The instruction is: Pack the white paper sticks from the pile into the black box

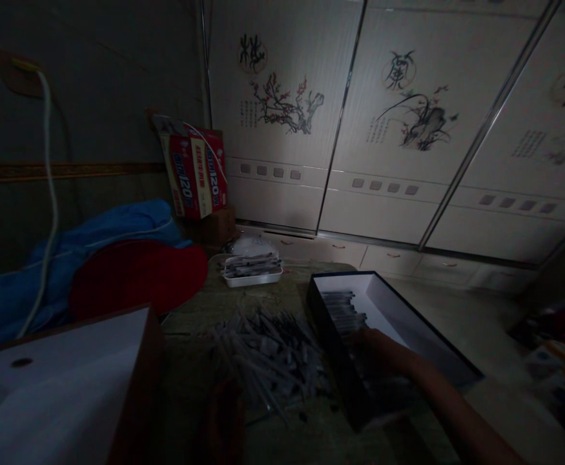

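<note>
A loose heap of thin, pale and dark pen-like sticks (272,355) lies on the table. To its right stands a dark-edged box (427,336) with a white inside, where similar sticks (343,310) lie in rows along the left side. My right hand (376,349) reaches into this box, over the rows; its fingers are too dark to make out, as is anything in them. My left hand (226,413) is a dim shape at the near left edge of the heap, its fingers lost in shadow.
A white tray (254,279) of similar sticks stands at the table's back. At the near left is a large open box (139,381) with a white inside. Behind it are a red round thing (141,278), blue cloth (112,226) and a hanging white cable (50,174).
</note>
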Motion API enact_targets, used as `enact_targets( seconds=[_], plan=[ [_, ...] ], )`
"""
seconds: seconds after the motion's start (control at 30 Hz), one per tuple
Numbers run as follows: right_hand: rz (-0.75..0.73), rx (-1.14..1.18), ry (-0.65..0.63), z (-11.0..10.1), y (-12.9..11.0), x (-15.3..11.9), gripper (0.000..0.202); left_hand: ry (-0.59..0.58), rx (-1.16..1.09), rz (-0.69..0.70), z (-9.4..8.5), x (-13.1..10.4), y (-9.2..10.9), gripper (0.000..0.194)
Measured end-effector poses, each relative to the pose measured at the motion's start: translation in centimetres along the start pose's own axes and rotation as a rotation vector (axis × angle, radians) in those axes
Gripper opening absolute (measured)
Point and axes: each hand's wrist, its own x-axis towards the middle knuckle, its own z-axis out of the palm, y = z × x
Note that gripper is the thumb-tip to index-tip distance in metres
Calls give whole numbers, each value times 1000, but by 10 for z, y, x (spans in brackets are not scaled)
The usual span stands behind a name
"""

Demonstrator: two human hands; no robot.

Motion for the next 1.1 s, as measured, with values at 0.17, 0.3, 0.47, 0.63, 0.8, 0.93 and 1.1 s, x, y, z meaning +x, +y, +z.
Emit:
enact_targets(
  seconds=[0.17, 0.3, 0.47, 0.63, 0.8, 0.93, 1.1],
  plan=[
    [74, 85, 366, -36, -31, -9, 13, -30, 76, 86, 1, -2, -5, 30],
    [33, 567, 620, -36, -93, -24, 17, -72, 133, 218, 2, -1, -9, 28],
    [71, 951, 336, 38, -155, -33, 19, -154, 201, 491, 5, -2, -13, 31],
    [136, 1066, 132, 117, -153, -35, 19, -234, 281, 730, 13, -5, -25, 31],
    [68, 744, 38, 135, -118, -48, 22, -242, 599, 1114, 7, 5, -37, 34],
    [6, 542, -140, 113, -105, -57, 32, -199, 744, 1257, 2, 13, -35, 29],
    [47, 566, -365, 92, -112, -52, 21, -250, 676, 1255, 5, 12, -29, 24]
  ],
)
